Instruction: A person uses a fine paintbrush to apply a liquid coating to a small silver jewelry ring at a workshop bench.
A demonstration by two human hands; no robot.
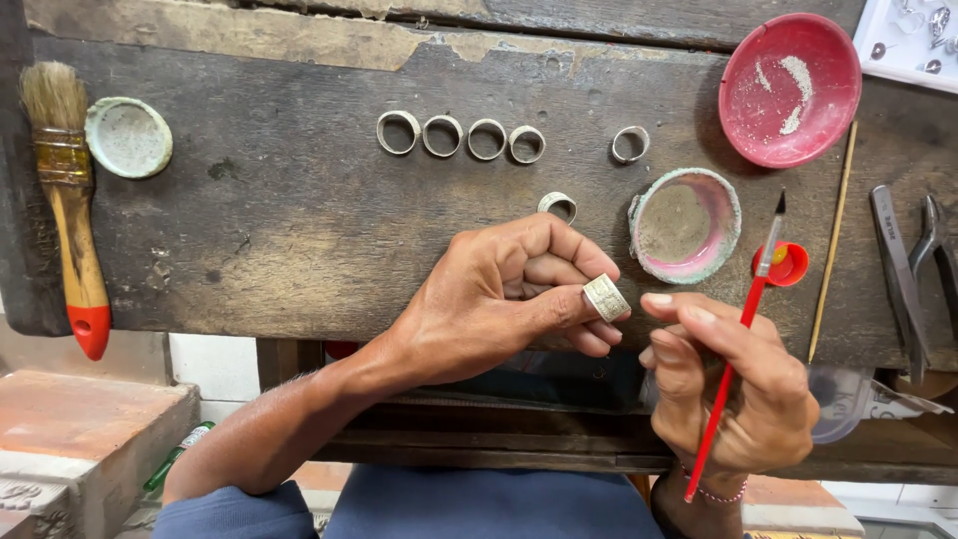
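Note:
My left hand [499, 299] pinches a wide silver ring [606, 296] between thumb and fingers, just above the near edge of a worn dark wooden bench [289, 230]. My right hand [733, 384] sits right beside it, fingertips almost touching the ring, and holds a thin red-handled brush [743, 319] that points up and away. Several silver rings lie in a row [459, 137] farther back, one ring [630, 144] apart to the right and another [558, 207] just beyond my left hand.
A pink crusted dish [686, 225] and a small red cap [788, 265] lie past my right hand. A red bowl [790, 88] with white powder, a thin stick [831, 240], pliers [913, 269], a wide paintbrush [68, 200] and a pale round dish [128, 137] are also on the bench.

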